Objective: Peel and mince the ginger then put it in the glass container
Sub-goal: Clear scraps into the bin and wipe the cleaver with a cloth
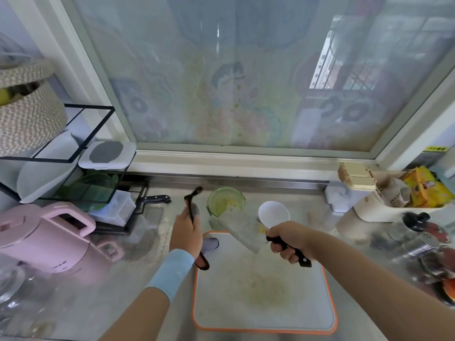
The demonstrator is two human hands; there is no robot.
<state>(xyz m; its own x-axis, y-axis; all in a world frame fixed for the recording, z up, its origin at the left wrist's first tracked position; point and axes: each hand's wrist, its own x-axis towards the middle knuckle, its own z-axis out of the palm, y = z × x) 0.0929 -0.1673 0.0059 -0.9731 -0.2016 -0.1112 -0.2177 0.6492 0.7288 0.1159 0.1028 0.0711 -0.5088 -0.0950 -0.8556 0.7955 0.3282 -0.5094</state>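
My left hand (185, 233) grips a black peeler (190, 205), held upright just left of the green glass container (226, 201). Pale minced ginger lies in the bottom of that container. My right hand (288, 239) holds a cleaver (236, 230) by its black handle, the wide blade slanting over the far edge of the cutting board (221, 303). A thin smear of yellow ginger bits (266, 291) is left on the white, orange-rimmed board. A few bits stick to the blade near the handle.
A white bowl (273, 214) stands right of the container. A pink kettle (46, 238) sits at the left, a black wire rack (73, 153) with boxes behind it, and a black-handled knife (154, 199) beside the rack. Jars (423, 242) and a cream bin (384, 207) crowd the right.
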